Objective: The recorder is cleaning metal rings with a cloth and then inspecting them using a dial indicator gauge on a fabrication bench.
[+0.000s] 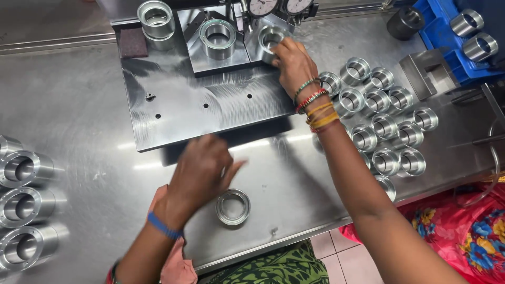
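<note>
— What do we have in our right hand [292, 62]?

— We grip a shiny metal ring [270, 39] with our fingertips, closed on its near rim. It sits on the raised block [195, 52] of the gauge fixture at the far side of the bench [79, 110], just below two round dial gauges [279, 6].

— And our left hand [202, 169]?

— It hovers low over the bench, blurred, fingers loosely spread and holding nothing. A flat metal ring [233, 207] lies on the bench just to its right, near the front edge; we cannot tell whether a finger touches it.

— What else is on the fixture?

— A second ring [218, 38] rests on the block left of ours, and a taller one [156, 19] stands at the far left corner of the base plate [184, 105].

— Around us?

— A cluster of finished rings [384, 113] stands right of our right wrist, larger flanged sleeves [23, 205] lie along the left edge, and a blue tray [444, 37] sits far right.
</note>
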